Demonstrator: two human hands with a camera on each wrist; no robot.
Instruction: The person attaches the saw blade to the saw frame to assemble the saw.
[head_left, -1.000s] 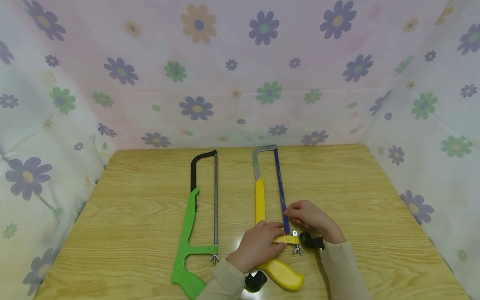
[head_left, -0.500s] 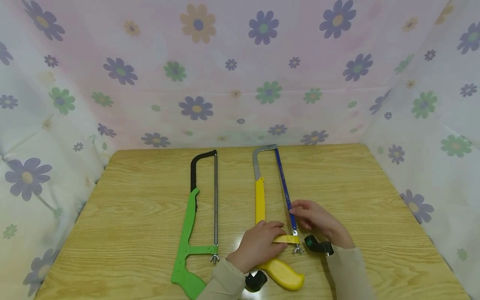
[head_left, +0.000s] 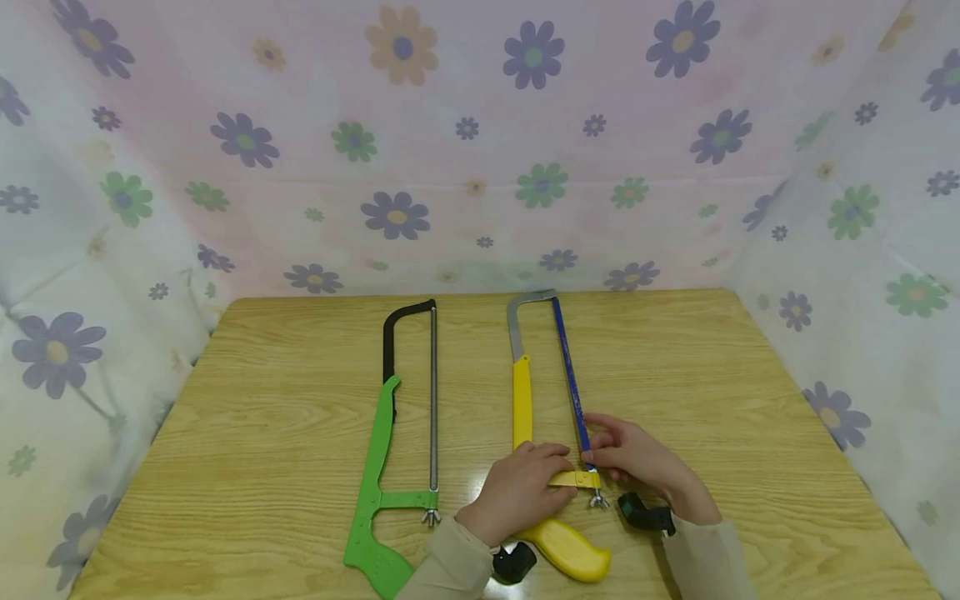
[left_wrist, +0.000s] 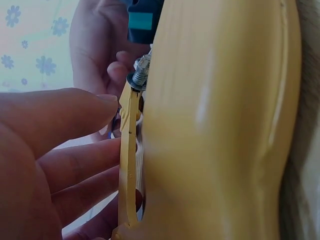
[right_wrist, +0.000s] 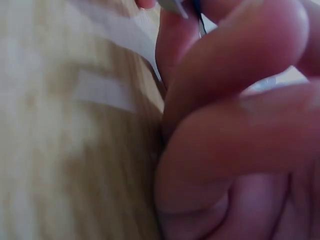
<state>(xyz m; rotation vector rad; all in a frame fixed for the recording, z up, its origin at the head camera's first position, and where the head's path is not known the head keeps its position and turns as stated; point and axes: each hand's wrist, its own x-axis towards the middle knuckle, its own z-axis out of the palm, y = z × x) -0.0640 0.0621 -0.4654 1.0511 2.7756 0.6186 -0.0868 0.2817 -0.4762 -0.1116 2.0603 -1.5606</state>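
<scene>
A yellow hacksaw (head_left: 522,400) with a grey front bow lies flat on the table. Its blue blade (head_left: 572,375) runs from the far tip of the bow down toward the metal wing nut (head_left: 597,500). My left hand (head_left: 517,492) grips the yellow crossbar (left_wrist: 128,160) between thumb and fingers, above the yellow handle (head_left: 570,550). With thumb and fingers my right hand (head_left: 645,458) pinches the blade's near end, beside the crossbar's tip. Fingers partly cover that end, so whether it sits on the pin cannot be told. In the right wrist view, curled fingers (right_wrist: 240,145) hide most of the blade.
To the left lies a green hacksaw (head_left: 377,450) with a black bow and grey blade, its wing nut toward me. Wrist cameras (head_left: 645,512) are strapped at both wrists. Flowered cloth (head_left: 480,150) surrounds the wooden table (head_left: 262,417) at the back and sides.
My right hand has swung the blade's near end to the right, over the crossbar's tip, then slid nearer to me along the blade. The left hand keeps its place on the crossbar.
</scene>
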